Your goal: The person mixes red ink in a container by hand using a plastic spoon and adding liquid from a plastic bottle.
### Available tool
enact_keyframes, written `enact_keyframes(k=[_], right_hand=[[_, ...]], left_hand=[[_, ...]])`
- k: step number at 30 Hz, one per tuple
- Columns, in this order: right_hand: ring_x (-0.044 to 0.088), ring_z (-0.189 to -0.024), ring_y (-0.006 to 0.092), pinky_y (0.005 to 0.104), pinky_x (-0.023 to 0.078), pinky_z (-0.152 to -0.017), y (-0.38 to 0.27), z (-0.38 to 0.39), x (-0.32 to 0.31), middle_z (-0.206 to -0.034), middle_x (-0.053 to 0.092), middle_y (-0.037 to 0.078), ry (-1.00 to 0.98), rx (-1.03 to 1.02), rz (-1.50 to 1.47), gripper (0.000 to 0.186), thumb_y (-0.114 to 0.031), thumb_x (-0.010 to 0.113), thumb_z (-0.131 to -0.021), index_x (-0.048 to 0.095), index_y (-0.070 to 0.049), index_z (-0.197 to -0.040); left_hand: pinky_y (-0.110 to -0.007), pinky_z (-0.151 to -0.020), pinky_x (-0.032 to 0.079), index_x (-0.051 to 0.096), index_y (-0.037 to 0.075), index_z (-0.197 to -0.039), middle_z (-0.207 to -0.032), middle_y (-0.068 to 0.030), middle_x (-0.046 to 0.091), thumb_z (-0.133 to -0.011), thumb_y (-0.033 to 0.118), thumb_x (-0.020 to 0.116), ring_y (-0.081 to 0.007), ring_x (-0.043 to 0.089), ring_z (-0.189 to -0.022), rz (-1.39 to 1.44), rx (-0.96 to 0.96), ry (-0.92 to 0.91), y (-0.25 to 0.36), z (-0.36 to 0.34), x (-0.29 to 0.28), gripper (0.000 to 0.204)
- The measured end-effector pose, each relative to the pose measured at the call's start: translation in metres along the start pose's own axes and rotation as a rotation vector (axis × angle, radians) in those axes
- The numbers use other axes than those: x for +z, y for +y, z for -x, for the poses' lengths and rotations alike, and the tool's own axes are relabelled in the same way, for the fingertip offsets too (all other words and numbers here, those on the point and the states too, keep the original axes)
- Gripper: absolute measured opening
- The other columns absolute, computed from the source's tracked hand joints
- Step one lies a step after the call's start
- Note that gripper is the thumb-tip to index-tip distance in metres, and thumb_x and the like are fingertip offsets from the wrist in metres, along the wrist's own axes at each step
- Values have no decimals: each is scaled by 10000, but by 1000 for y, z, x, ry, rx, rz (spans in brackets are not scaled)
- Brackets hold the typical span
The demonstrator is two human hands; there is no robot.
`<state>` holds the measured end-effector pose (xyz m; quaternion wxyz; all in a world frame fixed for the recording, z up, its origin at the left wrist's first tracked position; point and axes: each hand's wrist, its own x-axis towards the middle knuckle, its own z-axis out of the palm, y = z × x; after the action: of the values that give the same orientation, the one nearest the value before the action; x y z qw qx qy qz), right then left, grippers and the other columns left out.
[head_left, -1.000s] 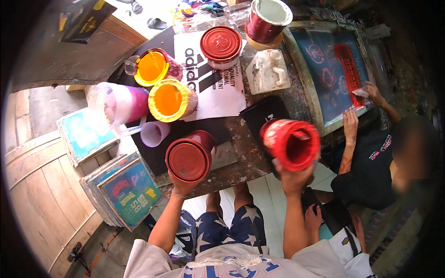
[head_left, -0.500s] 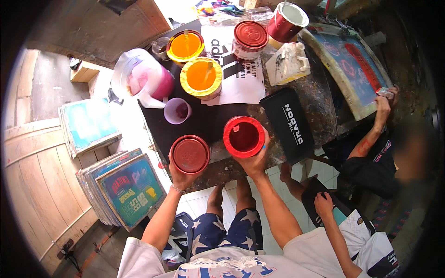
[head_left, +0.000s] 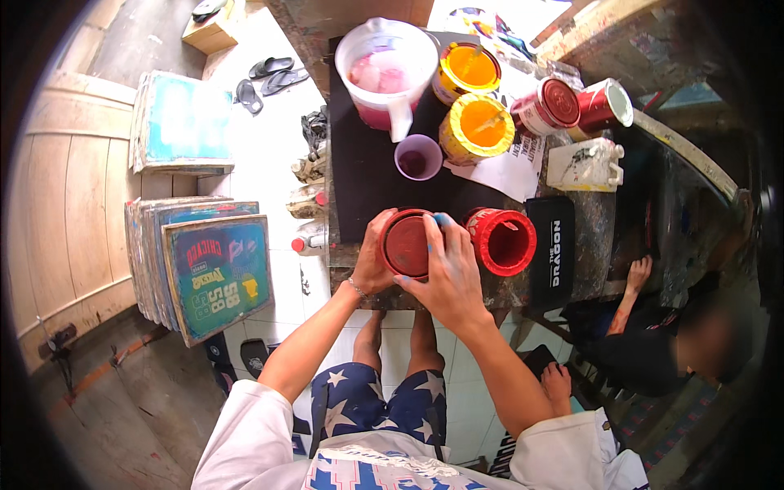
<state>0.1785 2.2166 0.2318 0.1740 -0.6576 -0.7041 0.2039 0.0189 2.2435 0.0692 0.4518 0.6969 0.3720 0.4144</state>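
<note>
A paint can with a dark red lid (head_left: 405, 245) is between my hands at the near edge of the table. My left hand (head_left: 371, 260) is wrapped round the can's left side. With paint-stained fingers, my right hand (head_left: 451, 282) grips the can from the right, its fingertips over the lid's rim. Just right of it stands an open red paint can (head_left: 523, 263), its rim coated in red and its inside dark red. A lilac cup (head_left: 406, 149) with dark liquid stands beyond my hands.
Yellow paint tubs (head_left: 455, 139), a pitcher with pink contents (head_left: 351, 77), red cans (head_left: 535, 114) and a white block-shaped container (head_left: 572, 167) stand farther back. A black pouch (head_left: 550, 282) lies to the right. Stacked printing screens (head_left: 216, 273) lean at left. A person (head_left: 629, 351) sits at right.
My right hand has let go of the open red can, now standing on the table, and has moved left onto the lidded can. The view has swung left.
</note>
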Motion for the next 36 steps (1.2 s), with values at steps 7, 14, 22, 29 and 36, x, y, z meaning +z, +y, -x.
enact_keyframes(k=[7, 14, 22, 29, 36], right_hand=[[459, -1258, 397, 475, 463, -1014, -19, -27, 2, -1398, 437, 243, -254, -40, 337, 1076, -288, 924, -563, 410, -7, -1466], [461, -1264, 505, 500, 490, -1010, -33, -35, 5, -1398, 397, 347, -369, -15, 389, 1101, -255, 918, -567, 374, -19, -1494], [494, -1248, 574, 560, 514, -969, -41, -39, 11, -1404, 388, 422, -462, -15, 510, 1072, -316, 908, -620, 380, -24, -1506], [473, -1282, 567, 577, 495, -981, -41, -45, 5, -1439, 362, 441, -537, 12, 499, 1088, -332, 903, -636, 352, -37, -1526], [365, -1362, 584, 645, 456, -999, -40, -39, 8, -1470, 318, 420, -524, 46, 451, 1072, -317, 889, -670, 311, -47, -1531]], left_hand=[[-443, -1182, 341, 359, 49, -1482, -1481, -174, 430, -690, 247, 899, -350, 409, -1408, 8, 61, 49, 1, 1, 0, 978], [-417, -1179, 363, 346, 44, -1473, -1450, -182, 455, -657, 192, 878, -370, 443, -1378, 0, 58, 56, -9, 1, 2, 985], [-399, -1121, 432, 365, 22, -1462, -1432, -206, 486, -773, 75, 774, -375, 484, -1360, -34, -26, 36, 5, -2, -6, 802], [-395, -1151, 407, 366, 26, -1458, -1435, -189, 485, -727, 138, 832, -361, 477, -1366, -2, -9, 31, 2, -2, -8, 875], [-429, -1141, 427, 329, 62, -1461, -1454, -194, 459, -635, 267, 897, -388, 456, -1370, -66, 55, 21, -14, 1, -3, 1023]])
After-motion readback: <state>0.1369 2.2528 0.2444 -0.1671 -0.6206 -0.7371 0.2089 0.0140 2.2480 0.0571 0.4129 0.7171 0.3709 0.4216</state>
